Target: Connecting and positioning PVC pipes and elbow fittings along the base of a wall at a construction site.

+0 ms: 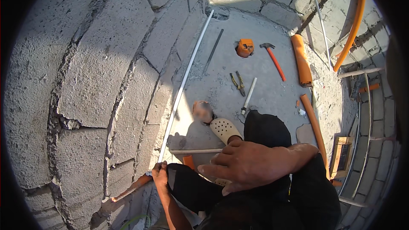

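The fingers of the left hand (160,175) were pinched around the near end of a long white pipe (185,79), which ran ahead of them and a little rightward along the foot of a grey block wall (128,98). The fingers of the right hand (251,164), to the right of the left ones, were stretched out slightly apart and held nothing, over black trousers (266,132); whether they touched the cloth could not be told. Just left of the right fingers was an orange pipe stub (188,162), near a thin pale strip (194,150); just ahead of them, a cream clog (226,130) with holes. Farther ahead lay a short white tube (249,94), pliers (237,83) and, to the right, a red-handled hammer (276,63). Farthest from the fingers, an orange box (245,45) sat in the concrete floor (260,25), and a dark rod (213,53) lay left of it. Well to the right fingers' right stretched a curved orange pipe (314,130).
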Demonstrator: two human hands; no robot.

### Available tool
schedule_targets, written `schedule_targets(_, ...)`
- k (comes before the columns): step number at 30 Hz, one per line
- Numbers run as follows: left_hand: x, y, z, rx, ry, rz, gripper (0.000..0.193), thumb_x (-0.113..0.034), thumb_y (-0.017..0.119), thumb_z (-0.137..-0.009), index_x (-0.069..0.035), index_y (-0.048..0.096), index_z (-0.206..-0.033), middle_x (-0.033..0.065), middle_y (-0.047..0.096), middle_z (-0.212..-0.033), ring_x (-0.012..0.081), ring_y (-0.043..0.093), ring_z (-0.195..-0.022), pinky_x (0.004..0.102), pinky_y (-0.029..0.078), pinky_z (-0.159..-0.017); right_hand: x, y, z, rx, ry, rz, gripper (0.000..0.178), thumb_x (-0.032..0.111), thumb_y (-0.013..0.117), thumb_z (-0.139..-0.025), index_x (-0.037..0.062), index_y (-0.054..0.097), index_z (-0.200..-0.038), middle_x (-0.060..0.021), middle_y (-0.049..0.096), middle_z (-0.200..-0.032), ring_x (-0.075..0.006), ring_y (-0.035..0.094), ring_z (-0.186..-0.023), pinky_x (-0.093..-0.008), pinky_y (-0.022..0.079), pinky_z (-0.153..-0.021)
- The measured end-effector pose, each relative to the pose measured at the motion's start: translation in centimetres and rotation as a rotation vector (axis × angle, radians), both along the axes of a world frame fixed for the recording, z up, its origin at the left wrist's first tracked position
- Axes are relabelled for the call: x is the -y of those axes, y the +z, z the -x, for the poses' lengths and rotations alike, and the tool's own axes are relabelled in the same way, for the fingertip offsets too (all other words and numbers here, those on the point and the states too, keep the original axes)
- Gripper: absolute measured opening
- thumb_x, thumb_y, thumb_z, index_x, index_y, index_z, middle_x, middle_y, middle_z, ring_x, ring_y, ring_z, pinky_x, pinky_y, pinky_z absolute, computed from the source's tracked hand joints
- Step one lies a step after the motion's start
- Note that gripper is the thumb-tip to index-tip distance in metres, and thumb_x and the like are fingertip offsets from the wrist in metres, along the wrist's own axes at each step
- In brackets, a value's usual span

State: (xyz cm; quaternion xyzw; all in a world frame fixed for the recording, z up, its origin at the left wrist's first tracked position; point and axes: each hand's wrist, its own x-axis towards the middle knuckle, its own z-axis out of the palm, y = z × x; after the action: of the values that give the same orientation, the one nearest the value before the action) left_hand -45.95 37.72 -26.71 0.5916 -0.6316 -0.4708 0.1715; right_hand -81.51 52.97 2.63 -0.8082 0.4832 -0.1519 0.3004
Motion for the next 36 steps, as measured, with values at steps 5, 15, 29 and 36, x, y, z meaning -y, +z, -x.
schedule_targets(5, -0.1, 0.0, -0.1, -0.011, 0.015, -0.041, 0.029, -0.023, 0.063, -0.090, 0.006, 0.067, -0.092, 0.0033, 0.060, -0.070, 0.0118, 0.050, -0.068, 0.0294, 0.043, -0.065, 0.0, -0.1, 0.0, 0.004, -0.002, 0.010, 0.068, 0.040, 0.067, -0.088, 0.0013, 0.041, -0.138, -0.0152, 0.059, -0.104, -0.0309, 0.061, -0.094, -0.0424, 0.050, -0.083)
schedule_targets(15, -0.1, -0.3, -0.1, -0.039, 0.036, -0.061, 0.029, -0.023, 0.063, -0.090, 0.006, 0.066, -0.091, 0.0028, 0.059, -0.069, 0.0119, 0.049, -0.068, 0.0296, 0.042, -0.063, 0.0, -0.3, 0.1, 0.001, 0.005, 0.016, 0.068, 0.040, 0.066, -0.088, 0.0016, 0.041, -0.138, -0.0150, 0.059, -0.103, -0.0304, 0.061, -0.094, -0.0419, 0.050, -0.082)
schedule_targets(29, -0.1, -0.9, -0.8, -0.025, 0.048, -0.083, 0.031, -0.024, 0.063, -0.089, 0.006, 0.066, -0.090, 0.0033, 0.060, -0.070, 0.0127, 0.050, -0.068, 0.0305, 0.043, -0.064, 0.1, -0.5, 0.0, 0.000, 0.010, 0.041, 0.068, 0.039, 0.066, -0.088, 0.0009, 0.040, -0.138, -0.0155, 0.059, -0.105, -0.0308, 0.062, -0.094, -0.0422, 0.051, -0.081)
schedule_targets(36, 0.0, -1.4, -1.4, -0.050, 0.052, -0.103, 0.031, -0.024, 0.064, -0.089, 0.006, 0.066, -0.091, 0.0031, 0.059, -0.070, 0.0127, 0.050, -0.068, 0.0300, 0.043, -0.065, 0.2, -0.1, 0.0, 0.004, 0.013, 0.027, 0.068, 0.039, 0.066, -0.088, 0.0008, 0.040, -0.138, -0.0160, 0.060, -0.105, -0.0320, 0.062, -0.094, -0.0427, 0.051, -0.082)
